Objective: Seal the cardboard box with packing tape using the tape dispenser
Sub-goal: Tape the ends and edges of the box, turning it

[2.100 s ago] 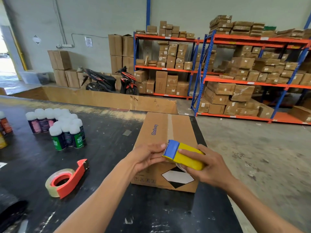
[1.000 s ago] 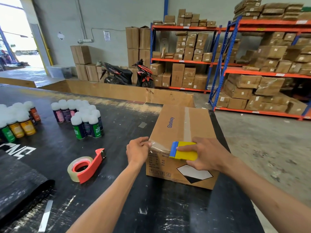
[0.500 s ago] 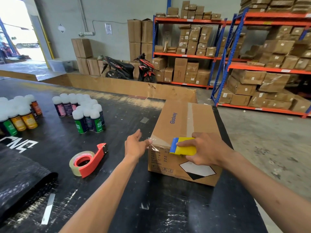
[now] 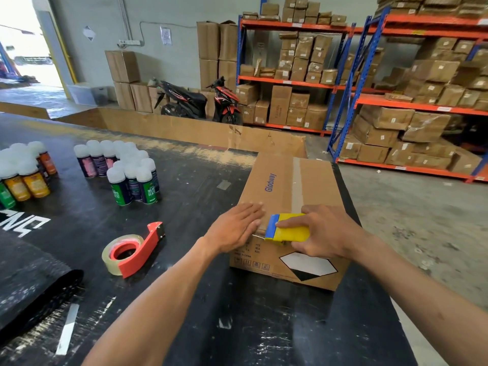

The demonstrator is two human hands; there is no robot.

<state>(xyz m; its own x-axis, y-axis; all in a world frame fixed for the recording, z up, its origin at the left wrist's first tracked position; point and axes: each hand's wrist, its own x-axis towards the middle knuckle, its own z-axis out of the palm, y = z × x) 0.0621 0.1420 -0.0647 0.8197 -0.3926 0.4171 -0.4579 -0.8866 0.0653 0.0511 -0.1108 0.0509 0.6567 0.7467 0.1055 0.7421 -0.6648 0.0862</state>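
Observation:
A closed brown cardboard box (image 4: 284, 180) printed "Glodway" stands on the black table, with a strip of tape along its top seam. My right hand (image 4: 320, 229) grips a yellow and blue tape dispenser (image 4: 287, 229) pressed at the box's near top edge. My left hand (image 4: 237, 225) lies flat, fingers spread, on the box's near left top corner, just left of the dispenser. Clear tape runs along the near edge between them.
A second, red tape dispenser (image 4: 133, 249) with a clear roll lies on the table (image 4: 184, 207) left of the box. Several white-capped bottles (image 4: 132, 178) stand farther left. A black roll (image 4: 34, 283) lies at the near left. The table edge drops to concrete floor on the right.
My left hand let go of the tape end and now presses flat on the box's top corner. The dispenser in my right hand stays at the near edge.

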